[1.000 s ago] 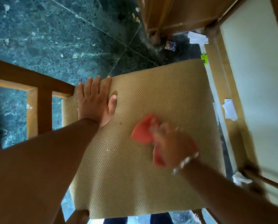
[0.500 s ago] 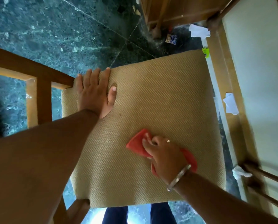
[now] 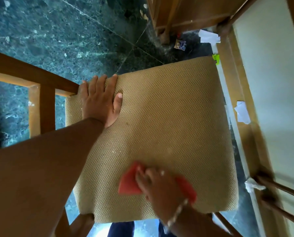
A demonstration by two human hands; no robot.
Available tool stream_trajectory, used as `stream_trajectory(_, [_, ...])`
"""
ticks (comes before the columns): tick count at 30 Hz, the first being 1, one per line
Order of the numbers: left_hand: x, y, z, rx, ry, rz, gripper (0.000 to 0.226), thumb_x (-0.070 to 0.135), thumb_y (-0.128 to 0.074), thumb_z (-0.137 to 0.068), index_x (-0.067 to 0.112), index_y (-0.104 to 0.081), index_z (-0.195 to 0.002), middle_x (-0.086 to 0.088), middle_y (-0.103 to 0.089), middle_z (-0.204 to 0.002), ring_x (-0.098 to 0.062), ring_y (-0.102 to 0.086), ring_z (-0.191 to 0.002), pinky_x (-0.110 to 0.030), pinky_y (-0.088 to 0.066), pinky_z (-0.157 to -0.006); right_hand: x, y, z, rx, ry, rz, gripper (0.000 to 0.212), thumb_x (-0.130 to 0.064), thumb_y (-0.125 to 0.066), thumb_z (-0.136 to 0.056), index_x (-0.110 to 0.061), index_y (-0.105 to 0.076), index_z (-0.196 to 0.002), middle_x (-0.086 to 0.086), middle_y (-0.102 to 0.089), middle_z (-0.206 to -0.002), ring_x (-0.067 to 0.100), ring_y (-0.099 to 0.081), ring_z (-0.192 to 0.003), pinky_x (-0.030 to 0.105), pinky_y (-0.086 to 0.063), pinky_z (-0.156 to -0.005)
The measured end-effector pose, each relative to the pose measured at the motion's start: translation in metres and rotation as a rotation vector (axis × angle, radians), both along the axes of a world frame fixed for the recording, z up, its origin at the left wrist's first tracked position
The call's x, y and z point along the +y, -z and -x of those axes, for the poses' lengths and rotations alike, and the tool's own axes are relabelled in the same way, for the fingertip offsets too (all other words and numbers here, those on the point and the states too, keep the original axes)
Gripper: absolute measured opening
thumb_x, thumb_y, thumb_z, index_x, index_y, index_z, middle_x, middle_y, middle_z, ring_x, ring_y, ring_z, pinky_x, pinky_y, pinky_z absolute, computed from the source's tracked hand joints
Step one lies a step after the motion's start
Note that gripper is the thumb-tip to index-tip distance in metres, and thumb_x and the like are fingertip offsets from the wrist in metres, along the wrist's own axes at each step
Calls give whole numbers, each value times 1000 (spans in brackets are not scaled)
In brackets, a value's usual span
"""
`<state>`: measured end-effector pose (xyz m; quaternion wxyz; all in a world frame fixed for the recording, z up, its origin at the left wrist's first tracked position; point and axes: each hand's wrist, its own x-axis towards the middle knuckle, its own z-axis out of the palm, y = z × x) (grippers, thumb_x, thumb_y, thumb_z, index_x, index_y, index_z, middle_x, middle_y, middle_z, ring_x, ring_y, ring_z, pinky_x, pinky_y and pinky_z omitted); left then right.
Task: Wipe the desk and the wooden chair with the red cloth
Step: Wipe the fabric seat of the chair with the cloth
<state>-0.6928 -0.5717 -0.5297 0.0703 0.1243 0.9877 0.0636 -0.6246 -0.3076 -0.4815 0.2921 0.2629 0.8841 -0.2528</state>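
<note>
Red cloth (image 3: 130,183) pressed on the chair seat (image 3: 168,117), near its front edge — risk notes.

Right hand (image 3: 157,187) is bearing down on the cloth, fingers spread flat over it, blurred. Left hand (image 3: 100,100) is lying open, palm down, at the seat's back corner beside the wooden backrest (image 3: 47,106). Judging from here: the cloth is sitting close to the edge — it could be slipping off onto the green floor (image 3: 57,35). Crumbs on the weave could be getting pushed in, not lifted.
</note>
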Motion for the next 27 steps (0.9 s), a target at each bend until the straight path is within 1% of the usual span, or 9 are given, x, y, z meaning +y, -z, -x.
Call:
stream_trajectory(3, [0,-2,1,-19,6,16,62,50,-23,-99,19,-27,-152,-16,-40,-150,-39,-29,-143,-61,-13,-118,-17,-36,-99,183,-405,181,41,-34,-27,-105,-24,-49,-137,-3,-60,-121,15,-61,-105,22,-47,-85])
stream_trajectory(5, [-1,1,1,-12,8,23,61,50,-24,-100,19,-26,-153,-16,-40,-149,-39,-30,-142,-60,-13,-118,-35,-61,-141,192,-203,122,31,-43,-40,-99,-36,-63,-119,-5,-66,-90,12,-61,-66,22,-49,-49])
stream_trajectory(6, [0,3,0,-4,11,24,61,50,-23,-100,19,-26,-153,-16,-40,-149,-39,-30,-142,-60,-13,-118,-18,-59,-143,298,-222,-43,30,-32,-50,-95,-29,-63,-122,3,-66,-90,16,-59,-63,20,-42,-45])
stream_trajectory(8, [-1,4,0,11,11,31,61,50,-23,-100,19,-26,-153,-16,-40,-149,-39,-31,-142,-59,-13,-118,18,-37,-106,356,-103,-341,45,-14,-61,-87,-14,-58,-131,18,-63,-103,33,-59,-77,27,-38,-60])
stream_trajectory(10, [-2,2,1,9,14,44,62,50,-23,-99,19,-27,-153,-16,-41,-149,-39,-32,-141,-59,-15,-117,-3,-31,-77,285,-108,-376,51,-12,-65,-83,-11,-55,-133,18,-59,-109,38,-59,-86,36,-44,-68])
stream_trajectory(13, [0,-6,2,-25,18,85,63,52,-23,-99,20,-25,-154,-15,-39,-151,-37,-31,-142,-59,-17,-116,-71,-30,-115,219,-601,-30,51,-15,-72,-76,-20,-60,-126,7,-62,-102,29,-63,-81,38,-55,-67])
stream_trajectory(15, [-2,-11,4,-56,38,100,65,55,-24,-99,21,-25,-155,-14,-39,-152,-36,-31,-142,-57,-18,-116,-68,-38,-115,216,-717,132,46,-20,-72,-78,-27,-61,-123,2,-62,-100,24,-62,-82,36,-55,-68])
stream_trajectory(22, [-34,-19,57,-308,281,-40,87,81,-13,-88,29,-23,-156,-16,-47,-147,-36,-39,-139,-54,-33,-112,-93,-20,-13,430,-518,-253,40,-17,-58,-85,-11,-55,-124,17,-57,-109,37,-59,-90,43,-49,-72])
stream_trajectory(27, [-36,-14,59,-383,275,-103,73,71,-21,-95,32,-17,-157,-11,-43,-152,-33,-36,-143,-57,-33,-113,-155,-25,-91,287,-1126,110,54,-12,-31,-85,-11,-42,-138,13,-48,-133,35,-55,-102,41,-49,-77])
